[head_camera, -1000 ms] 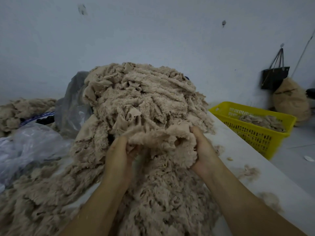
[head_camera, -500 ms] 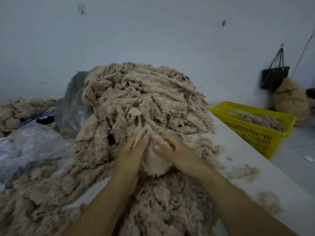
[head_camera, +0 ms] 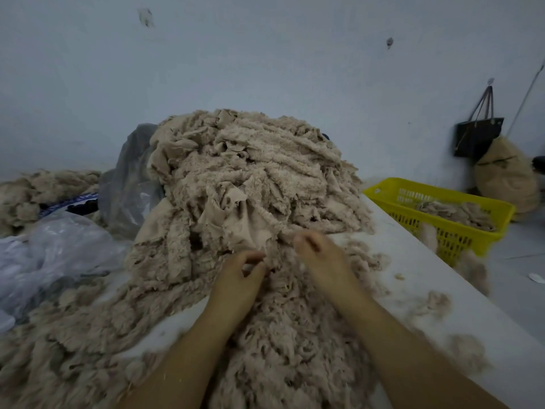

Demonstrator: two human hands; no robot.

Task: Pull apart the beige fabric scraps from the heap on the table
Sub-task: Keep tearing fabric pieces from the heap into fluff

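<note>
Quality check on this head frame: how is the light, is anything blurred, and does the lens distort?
Head view: dim, flat, bluish light, no glare or hard shadows. Head view: left hand and right hand are motion-smeared at the fingers; the heap of beige fabric scraps is crisper. Head view: wide-angle stretch swells the forearms toward the bottom edge.

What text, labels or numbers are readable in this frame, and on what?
No text can be read anywhere.
Blue-and-white band left of the fabric heap: pale marks, too blurred to read.
Yellow basket: small pale spot on the near rim corner, too small to tell if it is a label.
Black bag on the wall: no print visible.
</note>
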